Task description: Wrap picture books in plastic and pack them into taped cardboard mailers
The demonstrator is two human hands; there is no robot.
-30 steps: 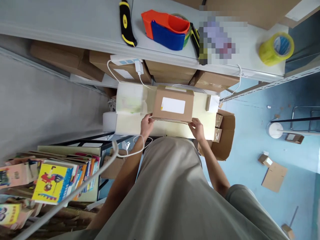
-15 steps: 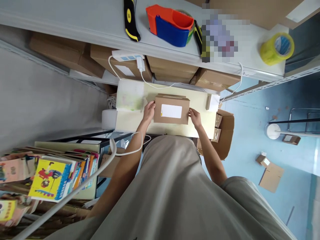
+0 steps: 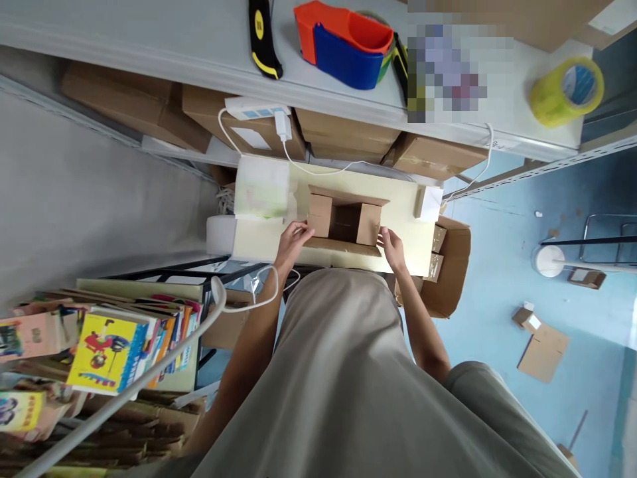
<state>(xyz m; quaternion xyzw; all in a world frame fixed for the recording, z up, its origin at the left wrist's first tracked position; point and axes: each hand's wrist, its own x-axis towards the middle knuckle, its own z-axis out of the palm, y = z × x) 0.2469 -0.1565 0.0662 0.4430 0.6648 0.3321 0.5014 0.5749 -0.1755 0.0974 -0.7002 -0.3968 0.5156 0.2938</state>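
The left hand [image 3: 291, 240] is pressed with bent fingers against the left end of a small brown cardboard box [image 3: 346, 224], and the right hand [image 3: 393, 247] is closed on the box's right end, so that the box is gripped between both. The box is seen with its flaps open and its dark inside exposed, and it rests near the front edge of a pale cream counter [image 3: 403, 226]. Just left of the box, a white, partly translucent plastic container [image 3: 261, 188] is stood on the same counter; at the right end a small white packet [image 3: 428, 202] is laid. A white charging cable [image 3: 298, 162] is run across the back of the counter. Above, on a grey shelf [image 3: 149, 46], a yellow-and-black utility knife [image 3: 263, 40], an orange-and-blue tape dispenser [image 3: 348, 43] and a roll of yellowish packing tape [image 3: 567, 89] are kept. A stack of colourful picture books [image 3: 109, 345] is seen at lower left.
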